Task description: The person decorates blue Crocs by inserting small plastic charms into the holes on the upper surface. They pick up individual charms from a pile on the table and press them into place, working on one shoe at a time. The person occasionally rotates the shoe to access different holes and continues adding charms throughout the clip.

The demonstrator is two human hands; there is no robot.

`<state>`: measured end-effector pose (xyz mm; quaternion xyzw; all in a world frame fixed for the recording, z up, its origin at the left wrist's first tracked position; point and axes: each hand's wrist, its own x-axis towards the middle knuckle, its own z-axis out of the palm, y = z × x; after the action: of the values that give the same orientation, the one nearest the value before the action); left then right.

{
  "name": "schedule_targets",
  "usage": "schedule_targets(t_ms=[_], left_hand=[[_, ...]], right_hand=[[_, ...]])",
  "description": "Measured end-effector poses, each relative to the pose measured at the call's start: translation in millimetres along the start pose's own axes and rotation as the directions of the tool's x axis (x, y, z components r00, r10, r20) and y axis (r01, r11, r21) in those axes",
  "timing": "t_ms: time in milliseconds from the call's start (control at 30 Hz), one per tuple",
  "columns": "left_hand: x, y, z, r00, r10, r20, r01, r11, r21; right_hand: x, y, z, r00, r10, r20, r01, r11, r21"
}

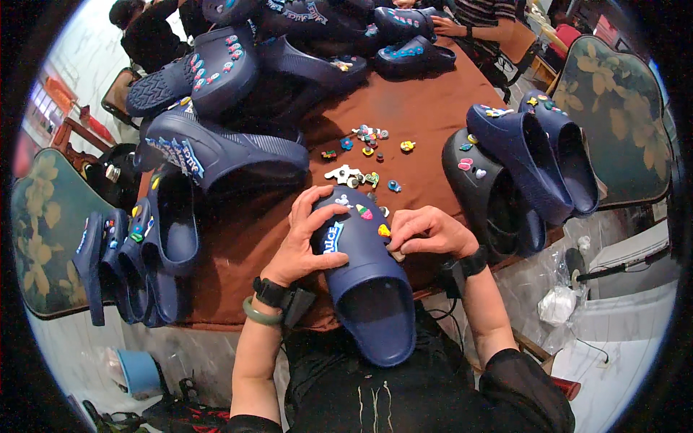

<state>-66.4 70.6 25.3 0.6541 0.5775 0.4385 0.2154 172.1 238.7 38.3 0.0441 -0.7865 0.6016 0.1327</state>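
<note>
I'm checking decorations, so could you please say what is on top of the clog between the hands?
The navy clog bears a blue-and-white lettered charm, a white charm, a pink-and-green charm and a yellow-orange charm; anything under the left hand is hidden.

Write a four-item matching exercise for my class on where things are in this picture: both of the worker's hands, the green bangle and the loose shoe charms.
Column one
1. Left hand
2. Right hand
3. Green bangle
4. Loose shoe charms

Column two
A. On the brown tablecloth, beyond the clog's toe
B. Around the left forearm, near the wrist
C. At the right edge of the navy clog
D. Holding the clog's upper from its left side

Pairs: 1-D, 2-C, 3-B, 4-A
</note>
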Motion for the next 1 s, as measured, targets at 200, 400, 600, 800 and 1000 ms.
schedule_targets(t_ms=[200, 400, 600, 800, 1000], left_hand=[[2.1, 11.2, -1.9, 0.999, 0.039, -0.035, -0.035, 0.994, 0.101], [18.3, 98.6, -15.0, 0.936, 0.267, 0.231, -0.324, 0.91, 0.259], [18.0, 93.3, 19.0, 0.854, 0.309, 0.419, -0.436, 0.864, 0.253], [11.6, 90.6, 22.2, 0.895, 0.323, 0.307, -0.401, 0.884, 0.24], [23.0, 98.1, 22.1, 0.835, 0.359, 0.417, -0.503, 0.806, 0.313]], right_hand=[[-0.1, 8.5, 0.8, 1.0, -0.031, -0.003, 0.031, 0.998, 0.047], [-3.5, 11.3, 4.4, 0.994, 0.111, -0.024, -0.105, 0.98, 0.167], [-5.8, 9.2, 5.9, 0.981, 0.195, -0.011, -0.186, 0.95, 0.252], [-1.0, 17.2, 7.0, 0.996, 0.069, 0.053, -0.077, 0.982, 0.172], [-6.7, 14.2, 2.2, 0.992, 0.127, 0.008, -0.125, 0.964, 0.233]])
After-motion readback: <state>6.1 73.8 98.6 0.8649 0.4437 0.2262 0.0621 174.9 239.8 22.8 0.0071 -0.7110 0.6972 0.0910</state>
